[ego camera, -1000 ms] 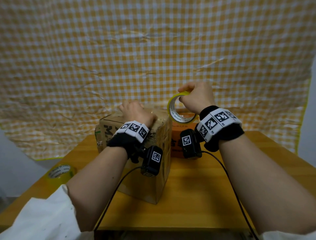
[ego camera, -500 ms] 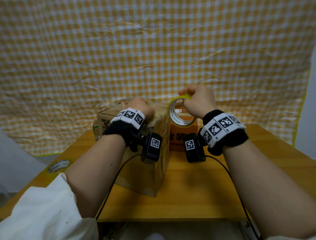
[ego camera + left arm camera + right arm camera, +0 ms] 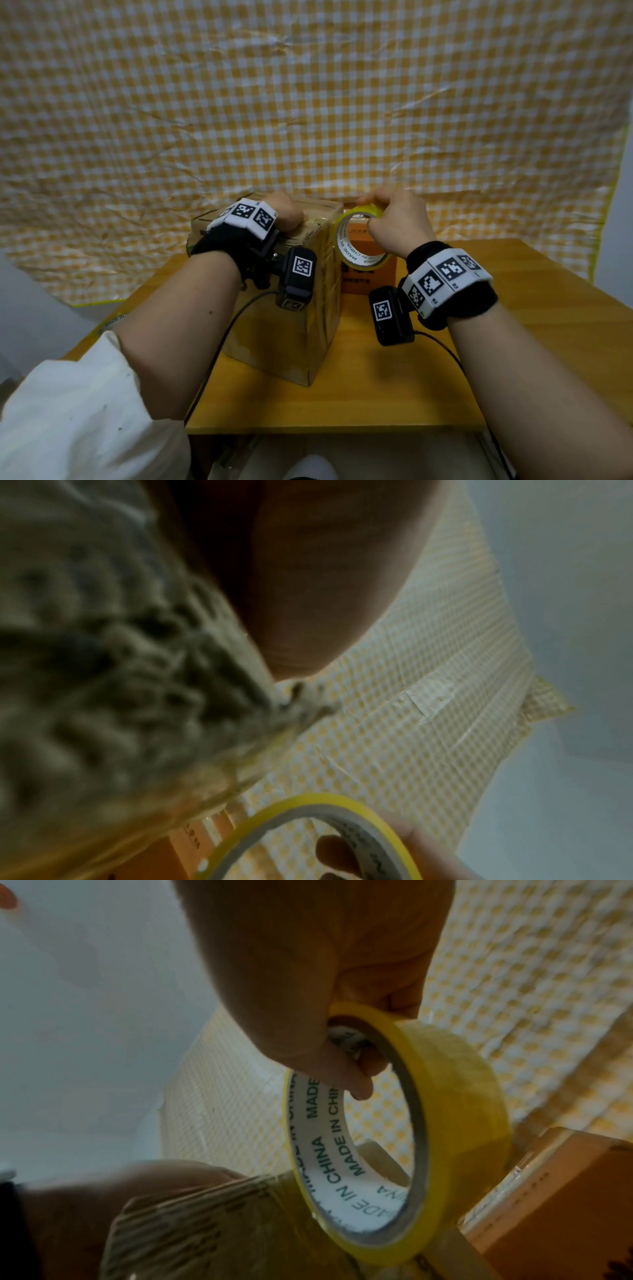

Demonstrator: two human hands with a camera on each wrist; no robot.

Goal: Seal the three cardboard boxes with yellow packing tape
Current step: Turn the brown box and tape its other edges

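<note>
A tall brown cardboard box (image 3: pixel 301 329) stands in the middle of the wooden table (image 3: pixel 513 308). My left hand (image 3: pixel 286 214) presses down on its top near the right edge; its fingers are hidden behind the wrist band. My right hand (image 3: pixel 394 219) grips a yellow tape roll (image 3: pixel 359 240), the thumb inside the core and the fingers over the rim. The roll (image 3: pixel 462 1123) hangs upright just beside the box's upper right edge. An orange box (image 3: pixel 371 277) stands behind the roll. A third box (image 3: pixel 189 245) peeks out behind the brown one at the left.
A second yellow tape roll (image 3: pixel 111 320) lies at the table's left edge, partly hidden by my left arm. A yellow checked cloth (image 3: pixel 308 102) hangs behind the table. Cables run from both wrist cameras towards me.
My right hand has lowered the roll from above the box's top to beside its upper right edge. My left hand has stayed on the box top, sliding slightly towards me.
</note>
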